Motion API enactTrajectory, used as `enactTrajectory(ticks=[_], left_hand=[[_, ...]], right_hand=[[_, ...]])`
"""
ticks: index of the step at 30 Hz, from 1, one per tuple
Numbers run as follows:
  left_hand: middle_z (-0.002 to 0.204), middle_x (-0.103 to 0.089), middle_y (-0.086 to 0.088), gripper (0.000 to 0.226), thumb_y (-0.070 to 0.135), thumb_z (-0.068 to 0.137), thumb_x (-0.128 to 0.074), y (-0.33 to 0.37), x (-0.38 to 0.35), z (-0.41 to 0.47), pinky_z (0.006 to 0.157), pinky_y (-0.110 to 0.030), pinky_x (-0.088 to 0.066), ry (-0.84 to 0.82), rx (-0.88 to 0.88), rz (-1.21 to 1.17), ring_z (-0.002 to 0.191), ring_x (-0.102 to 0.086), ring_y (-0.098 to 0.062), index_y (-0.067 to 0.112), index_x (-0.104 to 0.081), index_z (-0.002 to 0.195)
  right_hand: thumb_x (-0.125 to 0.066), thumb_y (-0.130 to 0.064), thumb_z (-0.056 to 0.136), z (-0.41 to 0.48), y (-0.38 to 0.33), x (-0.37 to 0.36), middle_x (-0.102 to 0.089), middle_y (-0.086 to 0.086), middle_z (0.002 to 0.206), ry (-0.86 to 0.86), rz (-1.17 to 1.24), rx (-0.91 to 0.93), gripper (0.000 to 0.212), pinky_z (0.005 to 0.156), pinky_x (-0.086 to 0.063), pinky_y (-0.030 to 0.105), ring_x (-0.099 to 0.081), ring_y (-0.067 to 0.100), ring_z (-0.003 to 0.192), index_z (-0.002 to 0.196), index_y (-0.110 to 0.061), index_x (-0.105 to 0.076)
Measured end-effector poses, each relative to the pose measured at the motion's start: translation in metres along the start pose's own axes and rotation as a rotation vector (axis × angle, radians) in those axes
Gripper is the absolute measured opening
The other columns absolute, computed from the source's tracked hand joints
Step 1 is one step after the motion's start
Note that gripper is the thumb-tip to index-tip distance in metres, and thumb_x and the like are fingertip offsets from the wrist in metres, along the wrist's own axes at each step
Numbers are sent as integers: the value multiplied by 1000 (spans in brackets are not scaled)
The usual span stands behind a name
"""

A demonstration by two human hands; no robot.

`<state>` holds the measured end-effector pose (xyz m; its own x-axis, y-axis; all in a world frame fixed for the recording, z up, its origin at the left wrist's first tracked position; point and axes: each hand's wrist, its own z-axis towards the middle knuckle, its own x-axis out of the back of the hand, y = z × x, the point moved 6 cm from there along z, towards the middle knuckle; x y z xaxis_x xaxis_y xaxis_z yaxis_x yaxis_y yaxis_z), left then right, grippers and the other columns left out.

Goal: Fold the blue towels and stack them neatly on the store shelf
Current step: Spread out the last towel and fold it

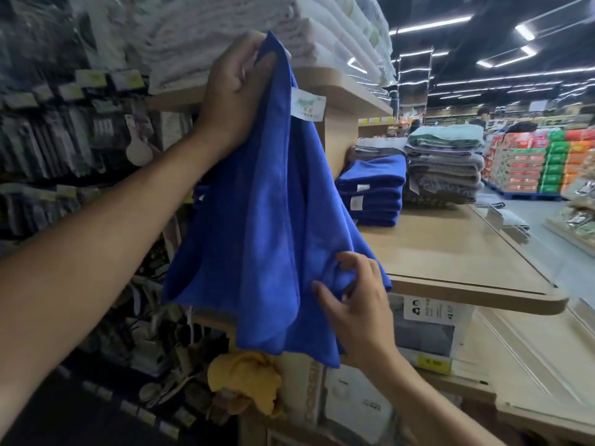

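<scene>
A blue towel hangs unfolded in the air in front of the wooden shelf. My left hand grips its top corner, raised high near the white label. Lower right, my right hand pinches the towel's lower edge between curled fingers and thumb. A stack of folded blue towels lies on the shelf behind and to the right of the hanging towel.
Folded white towels fill the upper shelf. A pile of grey and green towels sits right of the blue stack. A yellow cloth lies below. Racks of hanging goods stand left; an aisle with a person runs far right.
</scene>
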<state>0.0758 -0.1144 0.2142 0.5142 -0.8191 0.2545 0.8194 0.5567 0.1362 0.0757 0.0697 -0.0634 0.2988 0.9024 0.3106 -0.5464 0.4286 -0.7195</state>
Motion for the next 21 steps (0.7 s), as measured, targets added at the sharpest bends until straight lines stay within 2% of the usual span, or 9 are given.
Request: enactTrajectory(ticks=[3, 5, 8, 11, 12, 14, 17, 19, 21], left_hand=[[91, -60, 7, 13, 7, 103, -47, -3, -2, 2, 79, -19, -43, -17, 6, 15, 85, -55, 3, 4, -59, 103], [92, -59, 5, 13, 7, 103, -46, -2, -4, 3, 80, -20, -43, -29, 3, 25, 85, -55, 2, 5, -59, 103], [93, -59, 6, 13, 8, 103, -46, -1, -6, 2, 80, -19, -42, -38, -12, 32, 86, -54, 3, 6, -59, 104], [91, -59, 18, 13, 9, 104, -46, -2, -4, 2, 78, -18, -41, -37, -19, 54, 84, -52, 7, 12, -58, 100], [87, -59, 21, 13, 10, 104, -46, -3, -3, 3, 76, -16, -40, -37, -12, 63, 81, -51, 10, 15, -58, 99], [82, -59, 23, 12, 10, 104, -46, -7, 0, 2, 72, -14, -38, -36, 0, 77, 77, -50, 12, 15, -56, 98], [87, -56, 16, 11, 9, 104, -46, -17, 2, 0, 73, -14, -38, -43, 12, 76, 78, -50, 11, 8, -56, 101], [90, -57, 11, 12, 8, 104, -45, -20, 1, -2, 75, -15, -39, -51, 20, 69, 81, -51, 11, 7, -57, 104], [92, -59, 4, 13, 9, 104, -45, -19, -2, -3, 77, -17, -40, -57, 19, 49, 83, -52, 7, 7, -58, 106]], right_hand=[[-69, -66, 76, 17, 14, 7, -48, -27, 128, -77, -138, -43, 56, 71, -49, 37, -58, 0, 92, 123, -47, -45], [-64, -78, 68, 20, 15, 6, -45, -27, 134, -130, -195, -38, 76, 78, -52, 40, -59, 8, 107, 133, -46, -42], [-60, -79, 64, 18, 14, -2, -38, -23, 141, -169, -334, -21, 93, 74, -49, 42, -63, 23, 109, 144, -46, -28], [-62, -59, 81, 21, 18, -2, -45, -17, 138, -144, -471, 33, 68, 66, -46, 41, -65, 35, 96, 140, -43, -34], [-61, -49, 87, 24, 18, 1, -54, -15, 128, -93, -429, 65, 47, 66, -48, 42, -65, 34, 91, 130, -40, -45], [-56, -40, 95, 28, 21, 10, -69, -9, 96, -1, -125, 72, 12, 62, -53, 44, -66, 28, 74, 101, -31, -61], [-54, -48, 88, 27, 28, 5, -70, 0, 76, -37, 374, -73, 26, 47, -55, 37, -66, 25, 57, 88, -26, -70], [-60, -44, 82, 20, 22, -1, -68, -3, 82, -87, 369, 1, 21, 49, -54, 32, -66, 20, 57, 95, -29, -68], [-65, -43, 73, 12, 13, -11, -60, -16, 109, -184, 155, 147, 42, 57, -55, 38, -67, 12, 69, 114, -36, -58]])
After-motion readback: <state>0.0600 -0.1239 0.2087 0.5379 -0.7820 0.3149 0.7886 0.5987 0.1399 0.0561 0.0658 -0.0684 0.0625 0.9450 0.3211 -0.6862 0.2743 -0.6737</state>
